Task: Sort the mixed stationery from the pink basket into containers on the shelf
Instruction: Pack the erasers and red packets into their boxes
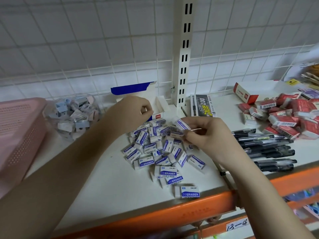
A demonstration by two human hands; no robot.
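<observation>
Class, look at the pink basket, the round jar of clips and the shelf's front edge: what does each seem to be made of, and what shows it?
Pink basket: matte moulded plastic, perforated with tiny holes.
Jar: clear glossy plastic or glass; the contents show through.
Shelf edge: probably orange-painted metal, smooth with a slight sheen.

One pink basket [19, 133], at the left edge of the frame. One clear jar [73, 116] right of it, filled with small blue, grey and pink pieces too many and too blurred to count. One open white-and-blue carton [136, 91] at centre, one grey pen box [203, 105] right of the upright. One pile of blue-and-white erasers [160, 152] at centre, roughly thirty to forty; overlap prevents an exact count. One pile of red-wrapped erasers [290, 118] at right, at least fifteen, beside one red-and-white box [245, 94]. About eight to ten black pens [265, 149]. Two hands: left [133, 111], right [203, 135].
</observation>
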